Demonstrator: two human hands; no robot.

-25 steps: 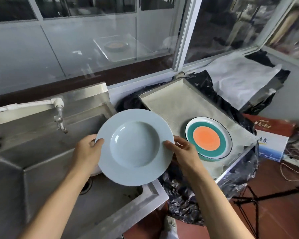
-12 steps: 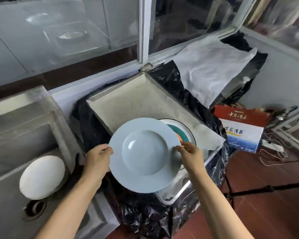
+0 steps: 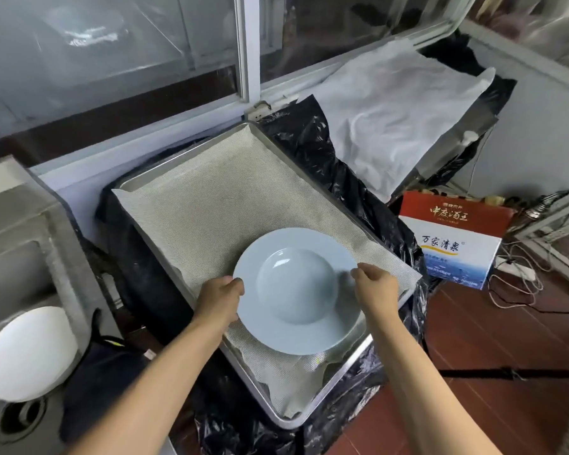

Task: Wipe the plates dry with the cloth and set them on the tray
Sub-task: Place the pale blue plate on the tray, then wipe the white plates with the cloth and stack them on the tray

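From the head view, the left hand grips the near-left rim of the pale blue plate, fingers curled round its edge; the right hand pinches the opposite rim; between the two grips the plate sits low over the mesh-lined tray, whether touching it I cannot tell; well left of the left hand a white plate lies in the steel sink; beyond the right hand stands a red and white box.

sink cut off at left edge
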